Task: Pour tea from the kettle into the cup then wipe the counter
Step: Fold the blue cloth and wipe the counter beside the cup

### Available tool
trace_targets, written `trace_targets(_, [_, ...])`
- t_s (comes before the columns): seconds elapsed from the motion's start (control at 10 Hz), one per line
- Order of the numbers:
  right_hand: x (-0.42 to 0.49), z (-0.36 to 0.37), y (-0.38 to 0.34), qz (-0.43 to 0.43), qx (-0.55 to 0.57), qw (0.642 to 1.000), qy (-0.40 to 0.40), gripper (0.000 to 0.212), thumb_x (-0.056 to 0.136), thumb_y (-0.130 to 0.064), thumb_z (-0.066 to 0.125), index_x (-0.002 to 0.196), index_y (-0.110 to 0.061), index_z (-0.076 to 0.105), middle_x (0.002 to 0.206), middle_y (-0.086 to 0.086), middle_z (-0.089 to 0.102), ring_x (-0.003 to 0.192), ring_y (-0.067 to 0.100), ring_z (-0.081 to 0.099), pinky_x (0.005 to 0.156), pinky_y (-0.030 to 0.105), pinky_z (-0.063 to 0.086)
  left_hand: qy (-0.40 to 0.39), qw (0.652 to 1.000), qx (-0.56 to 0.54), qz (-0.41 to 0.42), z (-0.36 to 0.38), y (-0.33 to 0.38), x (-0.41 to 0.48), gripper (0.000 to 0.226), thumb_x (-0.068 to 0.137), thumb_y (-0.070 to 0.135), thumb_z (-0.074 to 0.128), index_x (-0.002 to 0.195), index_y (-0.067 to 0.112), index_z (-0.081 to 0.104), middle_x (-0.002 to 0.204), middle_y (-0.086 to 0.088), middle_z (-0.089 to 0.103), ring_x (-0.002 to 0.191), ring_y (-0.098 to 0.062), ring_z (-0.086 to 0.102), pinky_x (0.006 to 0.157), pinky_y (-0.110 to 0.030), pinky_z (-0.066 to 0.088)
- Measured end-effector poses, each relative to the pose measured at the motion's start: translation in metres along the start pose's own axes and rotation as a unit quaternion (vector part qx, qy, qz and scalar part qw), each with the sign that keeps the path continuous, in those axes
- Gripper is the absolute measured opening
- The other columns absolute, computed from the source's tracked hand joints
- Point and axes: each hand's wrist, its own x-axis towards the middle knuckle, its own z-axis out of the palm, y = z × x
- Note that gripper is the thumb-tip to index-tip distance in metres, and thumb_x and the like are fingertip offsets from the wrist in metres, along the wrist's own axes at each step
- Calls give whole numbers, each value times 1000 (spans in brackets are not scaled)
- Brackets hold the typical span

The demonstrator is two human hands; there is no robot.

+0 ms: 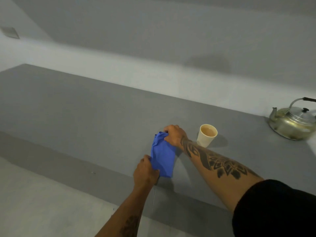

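Observation:
A blue cloth (162, 158) lies stretched on the grey counter (85, 108), held at both ends. My right hand (174, 135) pinches its far end and my left hand (145, 171) grips its near end by the counter's front edge. Just right of my right wrist stands a cream paper cup (206, 135) filled with milky tea. A dented metal kettle (292, 123) with a black lid knob and an arched handle sits at the far right of the counter, its spout turned left.
A pale grey wall (153, 48) rises behind the counter. The counter's front edge runs diagonally from the left to the bottom middle, with a lighter grey floor (42, 202) below it. A small plate (10, 32) is set in the wall at the upper left.

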Motion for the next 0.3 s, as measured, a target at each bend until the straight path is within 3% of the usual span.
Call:
trace_targets(0.2, [-4,2,2,27,-2,999,-23,34,88,-16,50,120,-17,60,131,14,58,119,33,55,101,38,45,39,995,86,40,-4,-3,0,57,79,36,65,127,16,42,125,-7,49,115,-28,50,94,-40,41])
trace_targets(0.3, [-15,-14,1,34,-1,999,5,30,90,-18,49,117,-14,61,128,15,60,117,34,56,99,39,46,56,992,85,70,-8,8,4,53,83,37,60,128,17,42,125,-8,49,114,-29,51,94,-41,43])
